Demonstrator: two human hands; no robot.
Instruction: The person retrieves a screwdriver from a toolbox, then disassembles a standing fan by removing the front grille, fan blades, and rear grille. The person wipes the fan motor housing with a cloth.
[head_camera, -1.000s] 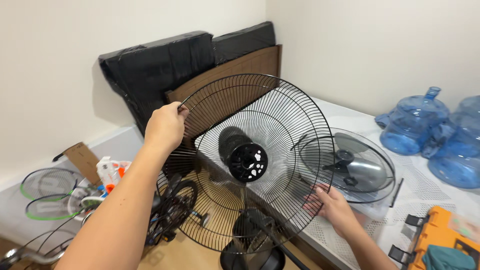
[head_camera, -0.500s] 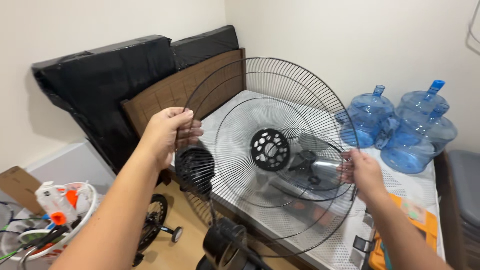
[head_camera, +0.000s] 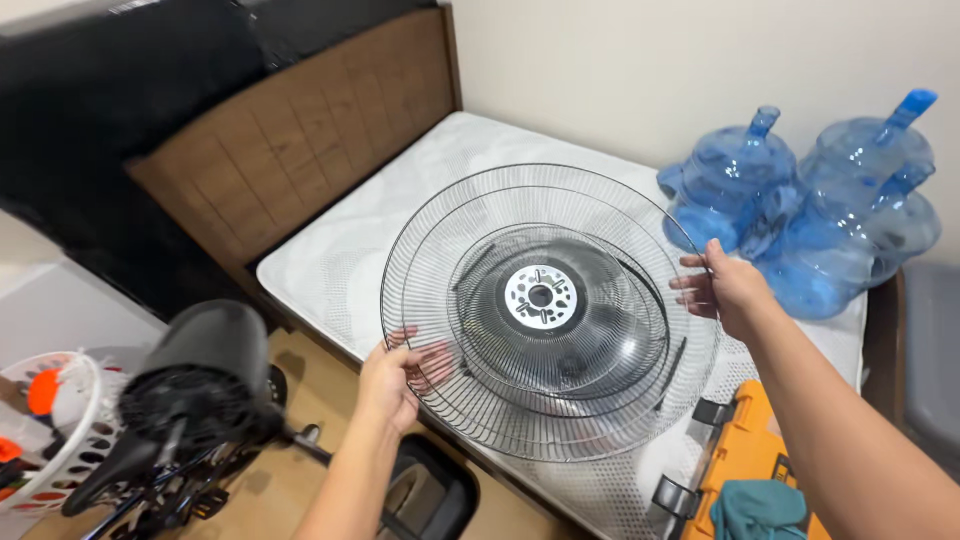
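A large round black wire fan guard (head_camera: 440, 260) lies nearly flat over the white mattress (head_camera: 340, 250), above a second fan guard with a dark centre disc (head_camera: 560, 340). My left hand (head_camera: 395, 375) grips the guard's near rim. My right hand (head_camera: 725, 290) holds its far right rim. Through the wires a white hub plate (head_camera: 540, 297) shows at the centre. The black fan motor head (head_camera: 195, 385) on its stand sits at lower left, apart from both hands.
Three blue water jugs (head_camera: 800, 200) stand by the wall at right. A brown headboard (head_camera: 290, 140) and black wrapped bundles lean at upper left. An orange toolbox (head_camera: 750, 470) with a teal cloth is at lower right. A white basket (head_camera: 50, 430) of items is at far left.
The guard has swung from upright in front of the fan down to nearly flat over the mattress and the other guard. My view has turned to the right and downward.
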